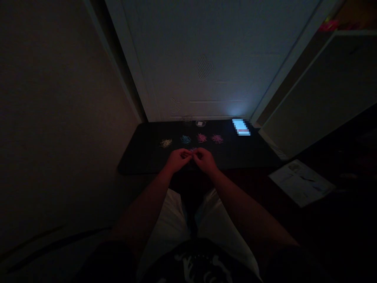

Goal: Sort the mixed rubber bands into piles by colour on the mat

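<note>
My left hand point(179, 158) and my right hand point(204, 158) meet at the fingertips over the near middle of a dark low table point(244, 153). Both have their fingers curled into a pinch; whatever lies between them is too small and dim to make out. Just beyond the fingertips shows part of a purplish pile point(192, 149) of thin sticks, mostly hidden by the hands. Farther back, small loose piles of similar sticks form a row: a pale yellow pile point(166, 143), a blue pile point(185, 139), a pink pile point(202, 138) and another pink pile point(217, 138).
Along the table's back edge stand a clear cup point(187, 121) and a small round dish point(200, 123) with something white in it. A lit phone point(241, 127) lies at the back right. Behind rises a white door point(218, 90). A printed sheet point(302, 182) lies right of the table.
</note>
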A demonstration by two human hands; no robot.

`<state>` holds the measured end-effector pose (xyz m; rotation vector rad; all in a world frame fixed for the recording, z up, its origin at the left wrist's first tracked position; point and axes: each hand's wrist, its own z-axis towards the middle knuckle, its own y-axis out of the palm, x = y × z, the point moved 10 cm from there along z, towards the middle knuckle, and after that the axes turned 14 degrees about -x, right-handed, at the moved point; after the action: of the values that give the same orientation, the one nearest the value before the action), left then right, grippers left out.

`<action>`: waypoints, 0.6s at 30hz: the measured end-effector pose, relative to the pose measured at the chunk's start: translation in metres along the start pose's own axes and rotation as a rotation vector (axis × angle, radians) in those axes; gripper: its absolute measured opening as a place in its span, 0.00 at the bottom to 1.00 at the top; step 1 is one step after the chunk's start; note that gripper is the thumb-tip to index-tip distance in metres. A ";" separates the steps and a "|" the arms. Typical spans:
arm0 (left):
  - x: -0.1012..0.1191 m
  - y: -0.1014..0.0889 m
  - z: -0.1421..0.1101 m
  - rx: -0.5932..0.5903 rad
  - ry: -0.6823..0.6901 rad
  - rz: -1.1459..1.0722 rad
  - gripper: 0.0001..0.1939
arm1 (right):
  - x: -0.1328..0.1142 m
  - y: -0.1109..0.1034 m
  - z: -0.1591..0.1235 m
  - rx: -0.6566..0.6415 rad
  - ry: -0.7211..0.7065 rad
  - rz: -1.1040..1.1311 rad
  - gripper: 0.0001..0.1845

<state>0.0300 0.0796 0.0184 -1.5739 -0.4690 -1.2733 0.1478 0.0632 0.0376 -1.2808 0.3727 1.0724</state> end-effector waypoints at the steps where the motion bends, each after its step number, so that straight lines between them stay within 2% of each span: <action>1: 0.000 -0.001 0.000 0.006 0.003 0.019 0.11 | 0.000 0.000 0.000 0.000 0.003 0.002 0.06; 7: 0.003 -0.006 -0.002 0.056 0.021 0.074 0.08 | 0.002 0.001 -0.001 -0.019 0.031 0.006 0.04; 10: 0.001 -0.005 -0.001 0.058 0.030 0.041 0.08 | 0.002 0.001 -0.001 -0.022 0.035 0.025 0.04; 14: -0.002 -0.006 -0.002 0.078 0.045 -0.034 0.10 | 0.003 0.004 0.000 -0.033 0.012 0.087 0.10; 18: -0.003 -0.005 -0.002 0.067 0.046 -0.035 0.11 | 0.004 0.006 0.001 -0.037 -0.016 0.066 0.07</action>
<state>0.0243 0.0807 0.0181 -1.4827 -0.5067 -1.3043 0.1442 0.0655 0.0316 -1.2992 0.3869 1.1487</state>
